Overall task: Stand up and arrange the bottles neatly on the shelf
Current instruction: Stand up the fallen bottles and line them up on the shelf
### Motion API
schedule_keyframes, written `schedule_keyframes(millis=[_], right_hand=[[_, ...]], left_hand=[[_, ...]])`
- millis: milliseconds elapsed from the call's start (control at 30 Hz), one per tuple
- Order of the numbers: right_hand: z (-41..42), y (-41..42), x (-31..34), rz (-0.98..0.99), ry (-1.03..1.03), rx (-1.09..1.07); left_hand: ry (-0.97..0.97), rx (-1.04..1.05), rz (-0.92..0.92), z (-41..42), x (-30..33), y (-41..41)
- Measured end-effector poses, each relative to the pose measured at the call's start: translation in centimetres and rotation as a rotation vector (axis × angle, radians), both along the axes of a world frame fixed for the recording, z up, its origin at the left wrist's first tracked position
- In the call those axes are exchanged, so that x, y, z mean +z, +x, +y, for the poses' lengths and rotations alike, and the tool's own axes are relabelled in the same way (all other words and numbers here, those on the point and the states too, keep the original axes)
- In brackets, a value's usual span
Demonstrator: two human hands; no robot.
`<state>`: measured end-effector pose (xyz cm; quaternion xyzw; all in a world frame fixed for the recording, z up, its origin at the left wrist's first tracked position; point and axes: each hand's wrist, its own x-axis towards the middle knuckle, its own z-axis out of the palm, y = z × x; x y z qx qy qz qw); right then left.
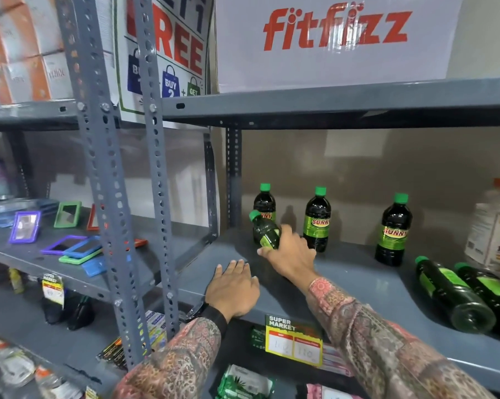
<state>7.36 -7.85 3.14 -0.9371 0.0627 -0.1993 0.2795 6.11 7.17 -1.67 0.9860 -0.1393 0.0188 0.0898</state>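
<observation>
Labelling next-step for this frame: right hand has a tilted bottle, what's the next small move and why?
Probably tip the tilted bottle in the right hand upright and set it on the shelf in line with the upright bottles; it leans, cap up-left, in front of the leftmost one.

Six dark bottles, green caps, green "SUNNY" labels, on the grey shelf [358,280]. Three upright along the back: back-left bottle [264,201], middle bottle [317,220], right bottle [394,230]. Tilted bottle [265,230] directly in front of back-left bottle. Two lying bottles [453,295] [490,295] side by side at shelf's right end, caps rearward.
</observation>
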Motion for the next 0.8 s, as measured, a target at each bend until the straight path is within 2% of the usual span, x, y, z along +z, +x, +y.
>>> schedule_keyframes(millis=[100, 200, 267, 400, 533, 733, 800], right_hand=[[0.1, 0.5, -1.2, -0.140, 0.271, 0.112], [-0.2, 0.6, -2.0, -0.181, 0.593, 0.230], [-0.6, 0.7, -2.3, -0.205, 0.669, 0.240], [-0.7, 0.7, -3.1, -0.235, 0.548, 0.248], [-0.4, 0.9, -3.6, -0.284, 0.364, 0.111], [-0.9, 0.7, -3.5, -0.267, 0.456, 0.207], [-0.7, 0.9, -3.6, -0.282, 0.420, 0.157]], left_hand=[[0.003, -0.002, -0.003, 0.0, 0.0, 0.0], [0.008, -0.003, 0.001, 0.0, 0.0, -0.1], [0.010, -0.005, 0.000, 0.0, 0.0, -0.1], [0.015, -0.005, 0.003, 0.0, 0.0, -0.1], [0.016, -0.007, -0.007, 0.0, 0.0, -0.3], [0.006, -0.005, 0.009, 0.0, 0.0, -0.2], [0.001, -0.004, 0.002, 0.0, 0.0, -0.2]])
